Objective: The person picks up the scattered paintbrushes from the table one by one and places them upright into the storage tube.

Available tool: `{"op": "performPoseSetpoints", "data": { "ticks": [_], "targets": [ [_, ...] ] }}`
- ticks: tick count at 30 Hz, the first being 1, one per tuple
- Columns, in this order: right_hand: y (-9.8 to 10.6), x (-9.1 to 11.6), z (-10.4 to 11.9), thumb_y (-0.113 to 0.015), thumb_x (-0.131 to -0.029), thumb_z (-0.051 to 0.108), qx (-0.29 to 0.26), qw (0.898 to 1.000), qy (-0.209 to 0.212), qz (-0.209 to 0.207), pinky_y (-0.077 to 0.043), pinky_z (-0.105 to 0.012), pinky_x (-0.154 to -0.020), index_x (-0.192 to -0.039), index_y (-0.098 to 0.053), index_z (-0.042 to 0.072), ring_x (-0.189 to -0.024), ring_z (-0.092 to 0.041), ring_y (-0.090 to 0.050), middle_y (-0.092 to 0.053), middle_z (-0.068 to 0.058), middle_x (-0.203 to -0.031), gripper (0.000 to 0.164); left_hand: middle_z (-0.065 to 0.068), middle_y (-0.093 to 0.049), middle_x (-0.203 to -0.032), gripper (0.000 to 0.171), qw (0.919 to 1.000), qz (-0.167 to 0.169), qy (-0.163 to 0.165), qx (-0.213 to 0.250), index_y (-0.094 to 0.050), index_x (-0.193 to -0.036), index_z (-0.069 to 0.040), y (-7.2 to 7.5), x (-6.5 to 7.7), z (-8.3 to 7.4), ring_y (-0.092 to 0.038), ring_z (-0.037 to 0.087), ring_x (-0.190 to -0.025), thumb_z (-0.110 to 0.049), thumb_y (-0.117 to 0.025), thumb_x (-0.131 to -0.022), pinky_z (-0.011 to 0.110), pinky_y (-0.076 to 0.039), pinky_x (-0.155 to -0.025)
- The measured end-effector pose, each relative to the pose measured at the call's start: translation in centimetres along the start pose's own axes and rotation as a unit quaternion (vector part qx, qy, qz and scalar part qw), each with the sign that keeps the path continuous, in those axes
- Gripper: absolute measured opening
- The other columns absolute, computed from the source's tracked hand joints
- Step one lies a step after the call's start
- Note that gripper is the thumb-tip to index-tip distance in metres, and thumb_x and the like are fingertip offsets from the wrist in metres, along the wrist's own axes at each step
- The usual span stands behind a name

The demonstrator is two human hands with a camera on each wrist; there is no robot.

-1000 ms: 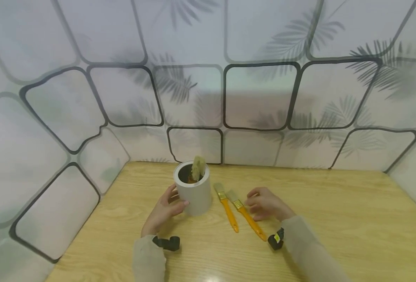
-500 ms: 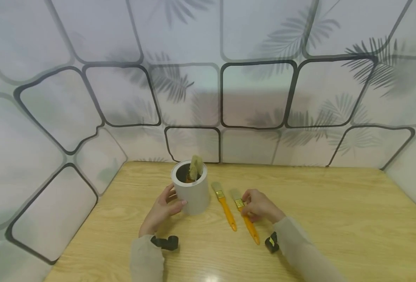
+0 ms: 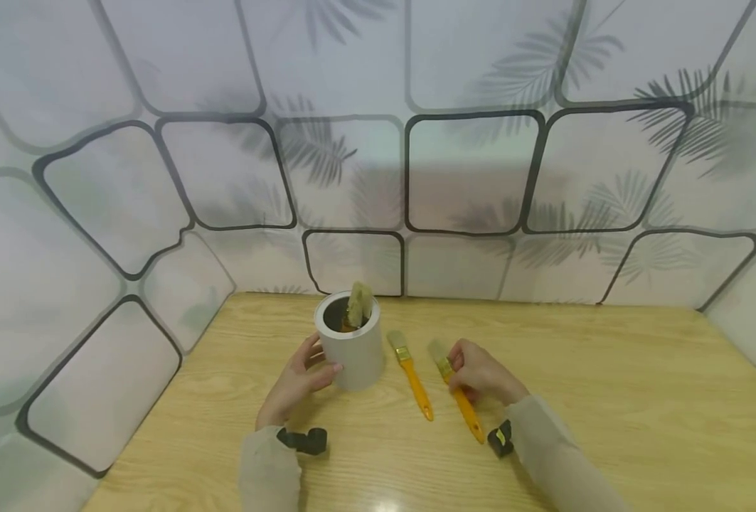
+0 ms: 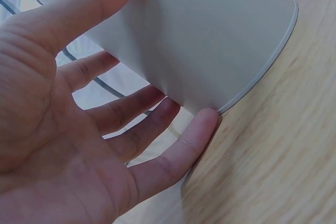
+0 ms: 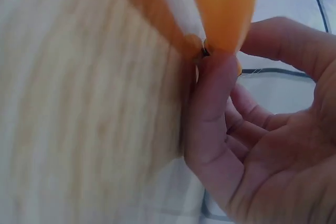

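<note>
A white can stands on the table, with a pale-bristled paintbrush sticking up out of its mouth. My left hand grips the can from its left side; the left wrist view has the thumb on one side of the can wall and fingertips along the other. To the right, my right hand pinches a paintbrush with an orange handle between thumb and fingers. That orange handle fills the top of the right wrist view. Another orange-handled paintbrush lies between the can and the right hand.
The wood-grain table extends far to the right. A pale patterned wall closes off the back, and a similar wall rises on the left. Each wrist carries a small black camera.
My right hand has closed on the right-hand paintbrush and turned it slightly, its bristle end shifting right, away from the other brush. The left hand stays on the can.
</note>
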State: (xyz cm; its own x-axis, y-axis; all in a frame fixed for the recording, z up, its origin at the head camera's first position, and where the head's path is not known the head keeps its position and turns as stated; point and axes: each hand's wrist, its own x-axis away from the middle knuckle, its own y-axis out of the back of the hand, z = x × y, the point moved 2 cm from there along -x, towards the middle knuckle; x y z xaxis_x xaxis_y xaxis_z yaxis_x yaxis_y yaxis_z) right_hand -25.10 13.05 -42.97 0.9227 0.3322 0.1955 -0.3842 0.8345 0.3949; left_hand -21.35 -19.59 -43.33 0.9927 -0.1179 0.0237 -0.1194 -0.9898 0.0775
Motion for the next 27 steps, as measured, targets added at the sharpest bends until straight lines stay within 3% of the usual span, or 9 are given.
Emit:
{"op": "performPoseSetpoints", "data": {
  "ticks": [5,10,17,27],
  "targets": [
    [0.7,-0.2,-0.7,-0.071,-0.079,-0.012,-0.081,0.996,-0.026,-0.015,-0.053,-0.028,-0.054,-0.124,-0.045,-0.01,-0.068,-0.018,-0.055,-0.051,-0.017,-0.103,0.052,0.025,-0.032,-0.157,0.079,1.0,0.0,-0.001,-0.006,-0.03,-0.159,-0.011,0.0,0.0,-0.1,-0.033,0.044,-0.142,-0.009,-0.072,-0.092,0.049,-0.048,-0.101],
    [1.5,-0.2,-0.5,-0.07,-0.085,-0.009,-0.155,0.986,-0.037,-0.056,-0.059,-0.032,-0.063,-0.131,-0.044,-0.012,-0.078,-0.02,-0.062,-0.053,-0.022,-0.117,0.054,0.026,-0.032,-0.157,0.078,1.0,-0.003,0.002,-0.002,-0.029,-0.159,-0.01,0.0,0.1,-0.1,-0.034,0.044,-0.142,-0.006,-0.071,-0.093,0.05,-0.048,-0.102],
    [1.7,0.2,-0.5,-0.066,-0.092,-0.003,-0.218,0.973,-0.034,-0.072,-0.06,-0.033,-0.07,-0.142,-0.036,-0.014,-0.079,-0.016,-0.066,-0.063,-0.012,-0.105,0.06,0.026,-0.032,-0.157,0.078,1.0,-0.002,-0.001,-0.005,-0.029,-0.159,-0.01,0.0,0.1,-0.1,-0.035,0.044,-0.141,-0.007,-0.071,-0.093,0.05,-0.048,-0.101],
    [1.8,0.4,0.0,-0.063,-0.096,-0.001,-0.272,0.958,-0.019,-0.092,-0.06,-0.037,-0.075,-0.136,-0.034,-0.007,-0.084,-0.019,-0.066,-0.064,-0.011,-0.104,0.049,0.026,-0.033,-0.156,0.078,0.9999,-0.004,0.003,-0.011,-0.031,-0.159,-0.011,0.0,0.0,0.1,-0.034,0.044,-0.142,-0.007,-0.072,-0.093,0.052,-0.048,-0.102]
  ]
}}
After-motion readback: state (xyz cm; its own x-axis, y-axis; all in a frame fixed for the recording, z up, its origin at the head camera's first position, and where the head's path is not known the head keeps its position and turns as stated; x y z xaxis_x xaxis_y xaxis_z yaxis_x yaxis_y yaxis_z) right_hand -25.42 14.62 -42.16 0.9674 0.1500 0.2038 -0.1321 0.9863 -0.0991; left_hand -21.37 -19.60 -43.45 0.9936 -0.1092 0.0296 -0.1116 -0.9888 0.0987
